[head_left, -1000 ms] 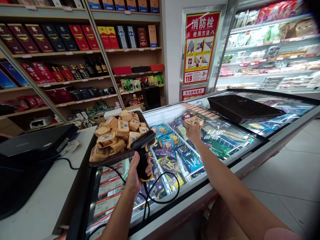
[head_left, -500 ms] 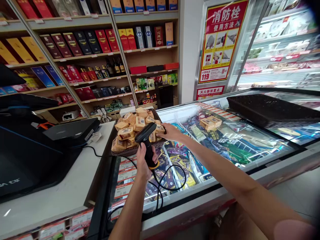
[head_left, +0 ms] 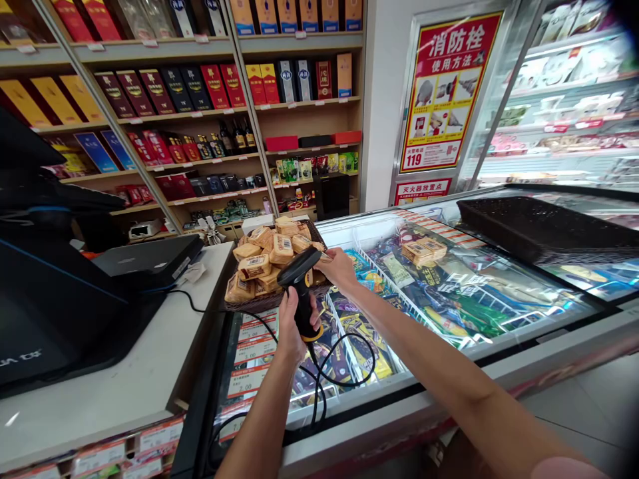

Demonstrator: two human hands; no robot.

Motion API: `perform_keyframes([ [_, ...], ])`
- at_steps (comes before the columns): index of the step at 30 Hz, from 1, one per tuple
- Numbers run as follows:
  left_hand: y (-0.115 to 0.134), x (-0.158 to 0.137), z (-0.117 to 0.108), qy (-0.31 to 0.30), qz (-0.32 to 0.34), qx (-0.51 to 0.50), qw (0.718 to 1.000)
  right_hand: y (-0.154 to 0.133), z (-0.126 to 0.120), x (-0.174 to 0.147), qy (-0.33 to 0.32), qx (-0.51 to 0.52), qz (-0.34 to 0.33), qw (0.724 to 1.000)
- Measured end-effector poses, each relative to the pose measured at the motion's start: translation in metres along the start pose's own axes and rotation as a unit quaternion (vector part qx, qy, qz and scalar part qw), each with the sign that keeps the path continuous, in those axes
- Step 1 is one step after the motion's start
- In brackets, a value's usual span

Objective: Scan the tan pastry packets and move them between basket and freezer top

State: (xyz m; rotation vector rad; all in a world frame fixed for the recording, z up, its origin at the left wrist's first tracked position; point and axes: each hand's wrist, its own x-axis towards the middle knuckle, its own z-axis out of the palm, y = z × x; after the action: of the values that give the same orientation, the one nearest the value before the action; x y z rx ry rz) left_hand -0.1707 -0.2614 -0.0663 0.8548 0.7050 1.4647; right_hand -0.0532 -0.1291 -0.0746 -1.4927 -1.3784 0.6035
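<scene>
My left hand [head_left: 291, 329] is wrapped round the grip of a black barcode scanner [head_left: 299, 266], whose cable loops down over the freezer. The scanner's head points up and right, in front of a dark woven basket [head_left: 254, 305] heaped with packaged bread pieces [head_left: 255, 267]. At the right side of the basket, my right hand [head_left: 341, 269] pinches one wrapped bread piece [head_left: 322, 257] between thumb and fingers. The scanner's head partly hides that piece. Two more packs of bread [head_left: 424, 251] lie on the freezer glass to the right.
The basket stands on a glass-topped chest freezer [head_left: 394, 392] full of wrapped ice creams. A white counter [head_left: 100, 392] with a black checkout machine [head_left: 60, 279] is at left. A dark woven tray [head_left: 544, 223] lies at right. Shelves of boxes [head_left: 219, 113] line the back.
The scanner has shifted slightly right and its head now covers more of the bread piece at my right hand. My right hand's fingers have drawn closer together. The camera view has tilted slightly.
</scene>
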Motion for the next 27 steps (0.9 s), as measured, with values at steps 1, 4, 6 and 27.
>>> perform_keyframes([
  [1, 0.000, 0.000, 0.000, -0.001, 0.001, -0.003, 1.000, -0.001, 0.001, -0.001, 0.011, 0.018, 0.021, 1.000],
  [4, 0.001, 0.000, 0.000, 0.000, -0.002, -0.009, 1.000, -0.004, -0.003, -0.004, 0.032, 0.083, 0.059, 0.994],
  [6, 0.001, 0.000, 0.000, 0.000, -0.007, -0.009, 1.000, -0.005, -0.012, -0.006, 0.037, 0.121, 0.059, 0.990],
  [27, -0.012, -0.005, 0.002, -0.092, -0.080, 0.100, 0.987, 0.072, -0.082, -0.016, 0.193, -0.023, -0.325, 0.925],
])
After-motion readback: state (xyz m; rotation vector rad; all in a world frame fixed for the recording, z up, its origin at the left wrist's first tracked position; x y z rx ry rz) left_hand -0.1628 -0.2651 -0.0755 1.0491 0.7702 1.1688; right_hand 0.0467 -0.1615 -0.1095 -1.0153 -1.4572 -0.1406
